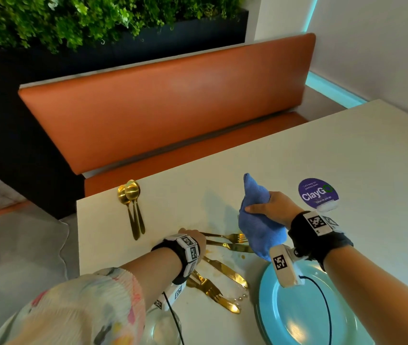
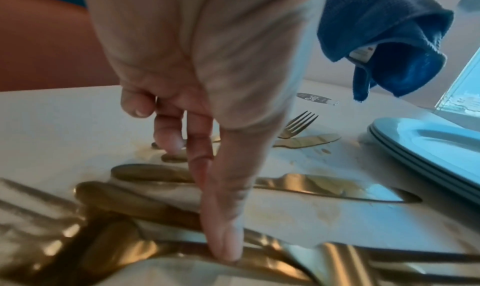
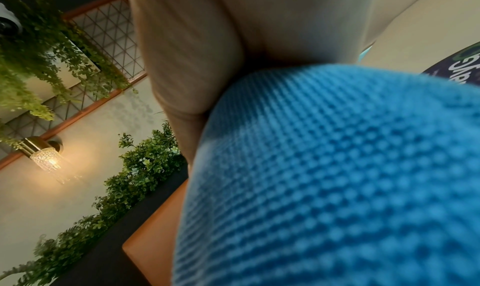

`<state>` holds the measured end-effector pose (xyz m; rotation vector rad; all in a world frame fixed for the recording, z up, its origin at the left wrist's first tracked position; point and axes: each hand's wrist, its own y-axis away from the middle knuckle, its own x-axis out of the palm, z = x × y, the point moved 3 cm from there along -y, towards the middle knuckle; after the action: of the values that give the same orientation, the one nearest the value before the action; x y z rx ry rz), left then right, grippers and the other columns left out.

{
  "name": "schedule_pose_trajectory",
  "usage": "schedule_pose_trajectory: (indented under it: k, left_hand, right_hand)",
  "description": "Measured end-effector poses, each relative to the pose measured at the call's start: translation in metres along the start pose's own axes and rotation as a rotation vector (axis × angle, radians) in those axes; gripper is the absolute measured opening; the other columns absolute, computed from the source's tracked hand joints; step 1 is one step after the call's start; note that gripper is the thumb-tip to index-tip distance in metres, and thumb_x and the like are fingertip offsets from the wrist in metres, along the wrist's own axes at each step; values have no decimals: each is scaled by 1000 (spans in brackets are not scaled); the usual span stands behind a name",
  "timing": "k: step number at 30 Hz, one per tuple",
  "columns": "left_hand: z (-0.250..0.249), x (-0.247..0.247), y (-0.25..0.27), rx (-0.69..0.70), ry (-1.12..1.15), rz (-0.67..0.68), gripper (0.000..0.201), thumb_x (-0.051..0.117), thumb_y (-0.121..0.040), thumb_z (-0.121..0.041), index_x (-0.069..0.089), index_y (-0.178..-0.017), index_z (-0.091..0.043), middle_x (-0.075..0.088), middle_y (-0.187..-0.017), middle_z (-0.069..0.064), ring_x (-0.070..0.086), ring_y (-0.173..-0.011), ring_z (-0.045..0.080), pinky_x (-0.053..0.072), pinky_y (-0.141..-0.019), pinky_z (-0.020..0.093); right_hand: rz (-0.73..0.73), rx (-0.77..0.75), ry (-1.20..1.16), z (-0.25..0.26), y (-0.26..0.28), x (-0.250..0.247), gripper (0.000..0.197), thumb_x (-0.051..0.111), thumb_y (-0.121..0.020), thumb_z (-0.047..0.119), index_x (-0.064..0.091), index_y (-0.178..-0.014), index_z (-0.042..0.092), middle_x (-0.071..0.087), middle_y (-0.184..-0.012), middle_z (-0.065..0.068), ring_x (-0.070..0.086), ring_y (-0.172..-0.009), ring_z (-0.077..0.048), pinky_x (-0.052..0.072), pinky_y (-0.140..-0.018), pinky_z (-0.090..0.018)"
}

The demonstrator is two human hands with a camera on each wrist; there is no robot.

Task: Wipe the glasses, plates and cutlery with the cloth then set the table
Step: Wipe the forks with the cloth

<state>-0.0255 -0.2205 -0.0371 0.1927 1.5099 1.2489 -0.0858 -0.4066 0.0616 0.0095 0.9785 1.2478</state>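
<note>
My right hand (image 1: 271, 207) grips a bunched blue cloth (image 1: 256, 220), held above the table; the cloth (image 3: 324, 177) fills the right wrist view under the hand (image 3: 194, 54). My left hand (image 1: 193, 238) reaches down onto the handle ends of a gold fork (image 1: 232, 237) and a gold knife (image 1: 234, 247). In the left wrist view its fingertips (image 2: 168, 143) touch a handle and the thumb stretches out apart. Another knife (image 1: 225, 268) and crossed gold cutlery (image 1: 213, 292) lie nearer me. Two gold spoons (image 1: 131, 202) lie at the far left edge. Stacked blue plates (image 1: 297, 319) sit under my right forearm.
A clear glass (image 1: 159, 329) stands at the near edge beneath my left forearm. A purple ClayGo sticker (image 1: 318, 192) is on the white table (image 1: 347, 150). Smears mark the tabletop around the cutlery. An orange bench (image 1: 168, 108) runs behind the table, with plants beyond.
</note>
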Motion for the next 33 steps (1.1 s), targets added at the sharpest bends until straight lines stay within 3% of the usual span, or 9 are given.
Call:
schedule_pose_trajectory:
  k: [3, 5, 8, 11, 13, 16, 19, 27, 33]
  left_hand:
    - [2, -4, 1, 5, 62, -44, 23, 53, -92, -13, 63, -111, -3, 66, -106, 12, 60, -113, 29, 43, -100, 39]
    - [3, -6, 4, 3, 82, -20, 11, 57, -89, -12, 61, -80, -6, 63, -79, 6, 66, -93, 25, 45, -92, 35]
    - [6, -5, -3, 24, 133, 36, 29, 66, -83, -14, 48, -60, -10, 54, -64, 2, 59, -64, 20, 45, -78, 30]
    - [11, -5, -5, 63, 238, 110, 17, 78, -72, -16, 69, -81, -4, 71, -98, 7, 67, -96, 25, 51, -87, 32]
    - [13, -5, -7, 83, 310, 142, 24, 75, -75, -14, 71, -95, -2, 70, -103, 11, 66, -105, 26, 51, -92, 32]
    - [18, -5, -9, 117, 320, 125, 19, 77, -75, -22, 73, -91, -11, 72, -99, 7, 68, -100, 26, 54, -89, 35]
    - [24, -19, -3, 135, 379, 47, 31, 70, -84, -25, 68, -110, -8, 68, -115, 7, 63, -109, 23, 49, -91, 30]
    - [79, -67, 22, 29, 876, -174, 33, 62, -89, -29, 65, -117, -13, 63, -122, 4, 54, -113, 22, 40, -91, 28]
    - [88, -83, 41, 27, 1198, -302, 28, 61, -90, -27, 69, -109, -9, 67, -111, 3, 52, -97, 16, 36, -86, 27]
  right_hand:
    - [6, 3, -14, -2, -2, 0, 28, 68, -80, 38, 57, -98, 19, 61, -96, -2, 55, -90, -21, 39, -82, -30]
    - [6, 7, -15, -3, -4, -1, 30, 69, -79, 40, 58, -99, 19, 62, -97, -2, 56, -91, -21, 40, -82, -31]
    - [-5, 16, -22, -3, -7, -3, 30, 69, -79, 40, 58, -97, 19, 63, -97, -3, 57, -91, -22, 41, -82, -32]
    - [-13, 19, -27, -4, -10, -3, 27, 69, -79, 40, 58, -93, 20, 63, -95, -3, 57, -90, -22, 40, -81, -31]
    - [-12, 22, -32, -5, -12, -2, 27, 70, -78, 40, 58, -91, 21, 64, -95, -3, 58, -91, -23, 43, -84, -33]
    - [-25, 15, -74, -7, -15, 0, 32, 73, -74, 41, 58, -93, 20, 66, -97, -5, 61, -93, -25, 47, -91, -41]
    - [-53, 10, -150, -7, -18, 2, 45, 76, -71, 41, 57, -103, 16, 66, -98, -6, 62, -93, -26, 49, -91, -44]
    - [-261, 72, -693, -7, -18, -7, 39, 54, -88, 47, 60, -92, 8, 64, -103, -13, 59, -100, -31, 47, -96, -44]
    - [-115, 42, -826, 19, -12, 18, 37, 41, -94, 47, 57, -96, 13, 63, -92, -4, 59, -93, -24, 47, -90, -40]
